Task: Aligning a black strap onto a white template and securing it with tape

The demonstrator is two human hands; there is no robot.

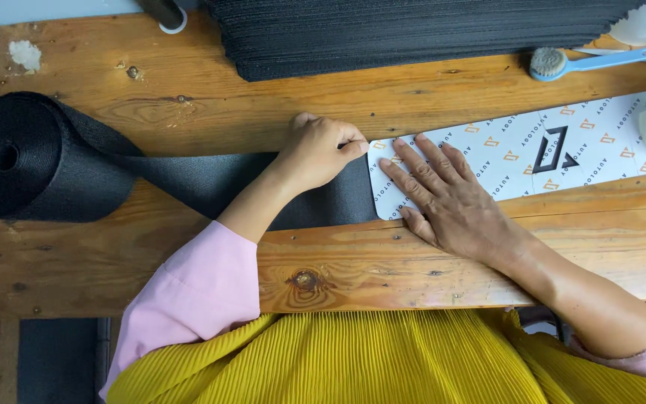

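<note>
Where the black webbing strip [188,176] runs across the wooden workbench [188,112], a long white printed card [532,153] lies over its right-hand stretch, and both hands meet at the card's left end. Left hand [315,150]: curled, thumb and forefinger pinched together right at the card's upper left corner; whether they grip the card edge, the webbing, or some small tool cannot be told. Right hand [450,198]: flat, fingers spread, palm down on the card's left end, pressing, clasping nothing.

Webbing feeds from one big black roll [28,157] lying on the bench at far left; the strip passes under the left forearm and disappears beneath the card.

Counted: one roll, one card, one tall stack of cut black pieces [413,34] along the far edge of the bench, one blue-handled brush [592,61] at upper right, near the card's far end but apart from it. A pale object shows at the right edge, partly over the card; too cropped to identify. No open containers visible.

Person wears pink sleeves and a yellow pleated garment [383,363].
</note>
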